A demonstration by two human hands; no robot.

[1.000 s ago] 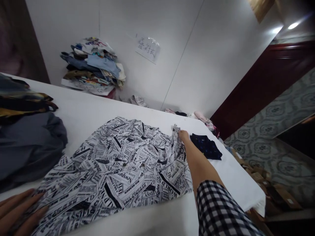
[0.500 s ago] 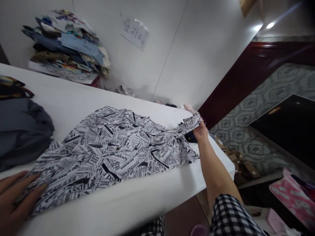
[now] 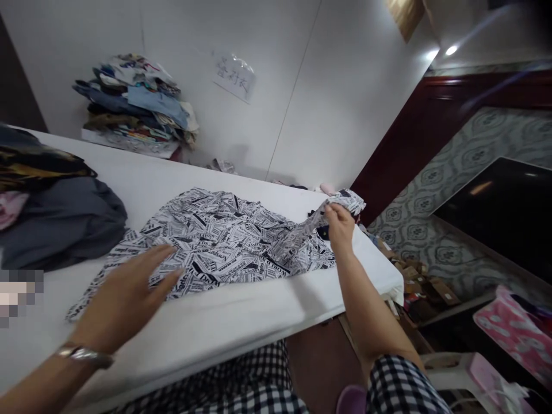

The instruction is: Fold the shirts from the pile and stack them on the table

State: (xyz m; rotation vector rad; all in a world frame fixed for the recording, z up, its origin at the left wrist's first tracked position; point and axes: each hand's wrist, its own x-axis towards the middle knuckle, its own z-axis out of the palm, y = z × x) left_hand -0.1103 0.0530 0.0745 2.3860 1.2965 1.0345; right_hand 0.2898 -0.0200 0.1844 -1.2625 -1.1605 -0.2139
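A white shirt with black newspaper print (image 3: 224,247) lies spread along the white table. Its far right part is lifted, pinched between the thumb and fingers of my right hand (image 3: 342,226). My left hand (image 3: 129,290) hovers over the shirt's near left portion, fingers stretched out and holding nothing. A metal bracelet (image 3: 86,355) circles the left wrist. Small dark buttons show faintly along the shirt's middle.
Grey and black-gold garments (image 3: 64,218) are heaped at the table's left. Folded clothes (image 3: 138,103) are stacked behind the table (image 3: 241,299), by the wall. A handwritten sign (image 3: 234,77) hangs there. Boxes (image 3: 431,284) and a dark screen (image 3: 500,213) are on the right.
My left hand has moved right and up from the shirt's left end. My right hand, still gripping the cloth, has come slightly left and raised it. The head view has shifted left.
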